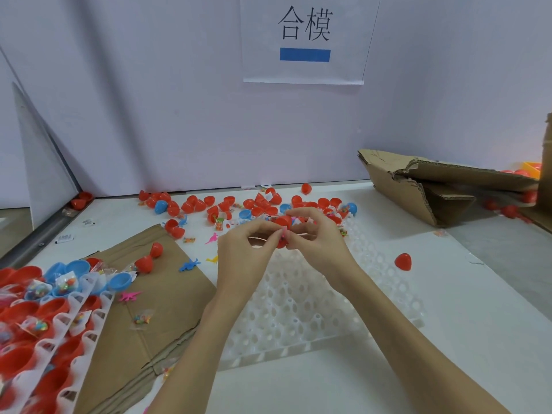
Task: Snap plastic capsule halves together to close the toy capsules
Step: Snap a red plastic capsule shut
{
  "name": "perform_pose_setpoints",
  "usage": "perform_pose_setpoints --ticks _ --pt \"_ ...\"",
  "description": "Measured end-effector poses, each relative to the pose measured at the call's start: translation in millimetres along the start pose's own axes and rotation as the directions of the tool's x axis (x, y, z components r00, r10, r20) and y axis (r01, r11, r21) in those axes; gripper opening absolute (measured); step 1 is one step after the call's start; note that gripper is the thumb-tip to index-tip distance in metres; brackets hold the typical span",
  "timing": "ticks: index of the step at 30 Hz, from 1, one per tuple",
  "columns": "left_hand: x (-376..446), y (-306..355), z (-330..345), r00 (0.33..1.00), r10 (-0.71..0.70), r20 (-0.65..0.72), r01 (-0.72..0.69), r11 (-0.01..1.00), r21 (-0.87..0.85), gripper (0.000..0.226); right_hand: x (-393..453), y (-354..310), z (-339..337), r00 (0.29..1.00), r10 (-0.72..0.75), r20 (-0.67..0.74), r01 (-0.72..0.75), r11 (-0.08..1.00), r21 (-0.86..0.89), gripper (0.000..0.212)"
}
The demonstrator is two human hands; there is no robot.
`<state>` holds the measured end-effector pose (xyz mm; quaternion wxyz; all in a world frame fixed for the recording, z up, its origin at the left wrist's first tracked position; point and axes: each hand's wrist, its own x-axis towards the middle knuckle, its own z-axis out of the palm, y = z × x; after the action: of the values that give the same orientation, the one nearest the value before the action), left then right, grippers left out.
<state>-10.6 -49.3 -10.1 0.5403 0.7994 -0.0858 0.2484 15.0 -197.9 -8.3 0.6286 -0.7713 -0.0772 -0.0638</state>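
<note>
Both hands met above the far end of the white tray (298, 309), with a red capsule (283, 222) pinched between them. The left hand (243, 252) came at it from the left, fingers curled and thumb and forefinger closed on its lower part. The right hand (316, 231) closed on it from the right and above. The capsule sat right at the fingertips of both grips, neither hand nearer. The two halves looked stacked one over the other, so the closing squeeze probably ran top to bottom, but fingers hid the seam and I couldn't tell if it had snapped.

Loose red and blue halves (254, 204) lay scattered on the desk (448, 339) just behind the hands. One closed red capsule (403, 262) sat alone to the right, well apart.

Writing: the paper sign (303, 40) on the back wall read "合模" over a blue bar. No brands were readable elsewhere.
</note>
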Motion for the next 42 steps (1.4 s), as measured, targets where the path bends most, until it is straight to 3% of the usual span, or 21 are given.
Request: perform_pose_setpoints --ticks 7,15,24,35,42 --pt "0 3 0 0.994 0.060 0.089 -0.061 0.998 0.007 0.020 -4 0 -6 0.995 0.100 0.028 -0.103 0.920 0.377 0.037" --pt "-1 1 2 0.990 0.140 0.026 -0.140 0.990 -0.011 0.021 -4 -5 -7 0.990 0.117 0.073 -0.138 0.857 0.497 0.030" --pt "1 3 7 0.988 -0.156 0.001 0.151 0.953 -0.263 0.011 -5 -4 0 0.998 0.061 -0.028 -0.044 0.908 0.416 0.031" --pt "3 2 2 0.968 -0.236 -0.087 0.192 0.917 -0.350 0.010 -11 -5 10 0.998 -0.069 -0.013 0.069 0.930 0.361 0.022" --pt "2 4 2 0.987 -0.161 0.009 0.154 0.922 -0.356 0.014 -12 -4 7 0.995 -0.087 -0.052 0.100 0.925 0.368 0.021"
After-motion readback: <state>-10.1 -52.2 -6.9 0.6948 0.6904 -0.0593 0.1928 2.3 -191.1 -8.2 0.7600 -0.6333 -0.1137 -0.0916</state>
